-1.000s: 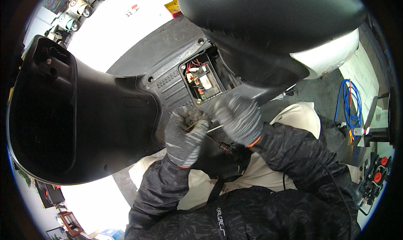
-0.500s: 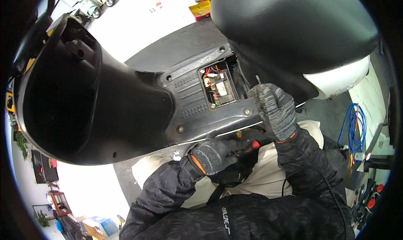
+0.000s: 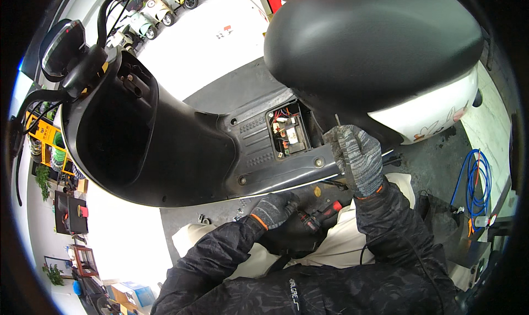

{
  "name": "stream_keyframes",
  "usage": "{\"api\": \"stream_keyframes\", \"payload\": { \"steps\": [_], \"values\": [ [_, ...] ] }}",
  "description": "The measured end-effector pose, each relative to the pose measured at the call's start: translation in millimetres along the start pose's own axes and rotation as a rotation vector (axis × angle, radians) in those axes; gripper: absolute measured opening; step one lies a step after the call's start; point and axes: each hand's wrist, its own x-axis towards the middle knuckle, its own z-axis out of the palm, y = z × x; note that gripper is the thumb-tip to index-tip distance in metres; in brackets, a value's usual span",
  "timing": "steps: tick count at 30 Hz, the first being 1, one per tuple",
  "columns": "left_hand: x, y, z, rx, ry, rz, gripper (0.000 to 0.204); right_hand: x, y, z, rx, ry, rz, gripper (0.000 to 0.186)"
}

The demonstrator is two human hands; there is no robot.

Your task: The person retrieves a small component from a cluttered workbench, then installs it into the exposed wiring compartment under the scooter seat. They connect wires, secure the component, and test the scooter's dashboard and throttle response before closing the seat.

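Observation:
A black step-through scooter (image 3: pixel 187 155) stretches across in front of me, with an open compartment (image 3: pixel 289 133) in its footboard that shows red wires, connectors and a dark box. My right hand (image 3: pixel 359 156), in a grey knit glove, is raised at the right of this opening, closed on a thin metal rod (image 3: pixel 337 119) that points up. Lower down, beside the footboard's near edge, my left hand (image 3: pixel 274 209) wears a matching glove. Its fingers are curled, and whatever they hold is hidden. A red and black power drill (image 3: pixel 317 217) lies just right of it, by my legs.
The black seat (image 3: pixel 374 45) overhangs the right side, above a white body panel (image 3: pixel 432 108). A coiled blue hose (image 3: pixel 468 177) lies on the floor at far right. Small metal parts (image 3: pixel 204 219) lie left of my left hand. Other scooters (image 3: pixel 157 9) are parked at the back left.
The view has shifted, bringing the handlebar and more of the drill into sight. My left hand is a little apart from the drill now. My right hand still holds the rod upright.

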Motion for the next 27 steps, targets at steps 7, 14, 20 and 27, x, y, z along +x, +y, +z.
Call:
{"api": "stream_keyframes", "payload": {
  "steps": [7, 14, 20, 27],
  "values": [
    [65, -48, -19, 0.069, 0.294, -0.055, 0.025, -23, -4, -8, 0.096, -0.123, -0.088, 0.031],
    [166, -108, -59, 0.247, 0.490, -0.232, 0.028, -49, -12, -13, -0.104, -0.247, -0.002, 0.029],
    [228, -118, -52, 0.592, 0.034, -0.308, 0.033, -57, 12, -28, -0.579, -0.281, -0.290, 0.020],
    [200, -119, -77, 0.257, 0.072, -0.129, 0.034, -28, 42, -22, -0.840, -0.332, -0.251, 0.020]
  ]
}}
